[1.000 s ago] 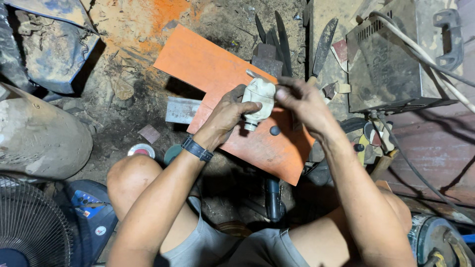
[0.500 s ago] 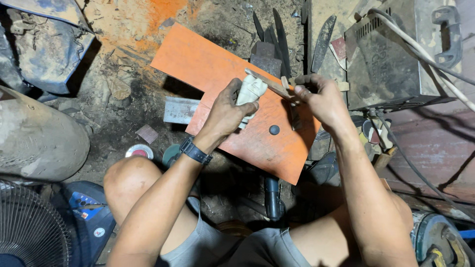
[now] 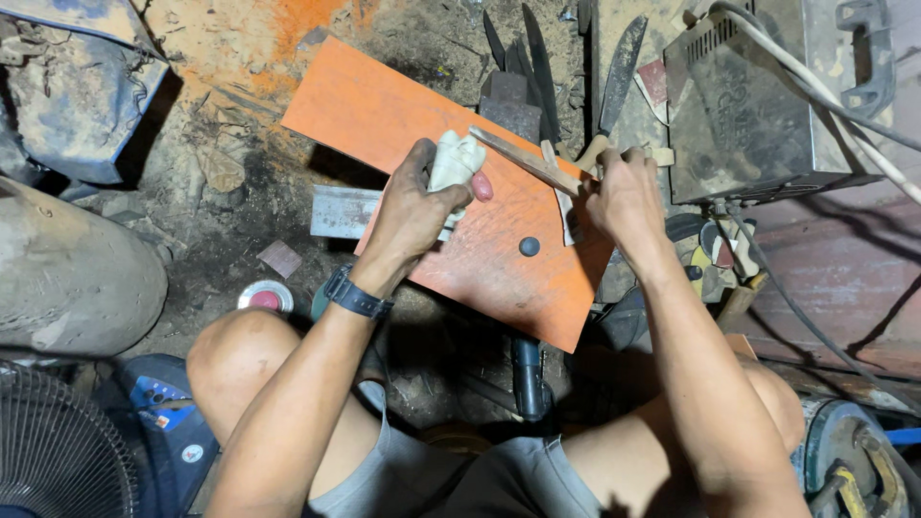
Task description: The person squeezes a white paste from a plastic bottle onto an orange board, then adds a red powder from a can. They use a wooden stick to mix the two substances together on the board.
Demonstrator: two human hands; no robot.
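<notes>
Person sits low over an orange board (image 3: 384, 105) lying tilted on dirty ground, knees at the near edge of view. Left hand (image 3: 417, 201) is closed around a wad of white cloth (image 3: 453, 161), fingers wrapped, thumb tip showing pink just right of the cloth; black wristwatch (image 3: 357, 294) on that wrist. Right hand (image 3: 624, 192) is closed in a grip on the handle end of a thin blade (image 3: 523, 161), which runs from the hand leftward and slightly far, its tip touching or just beside the cloth. Can't tell exactly how the fingers sit on the handle.

Both hands hover over the right-far part of the board. A small dark round knob (image 3: 530, 247) sits on the board near the hands, on the near side.

Several dark knife blades (image 3: 537, 58) lie far of the board; one curved blade (image 3: 622, 72) further right. Grey metal box (image 3: 758, 125) with a white cable (image 3: 825, 105) at far right. Grey cylinder (image 3: 67, 278) at left, fan grille (image 3: 58, 460) near left. Small red-and-white round tin (image 3: 266, 297) by the left knee.
</notes>
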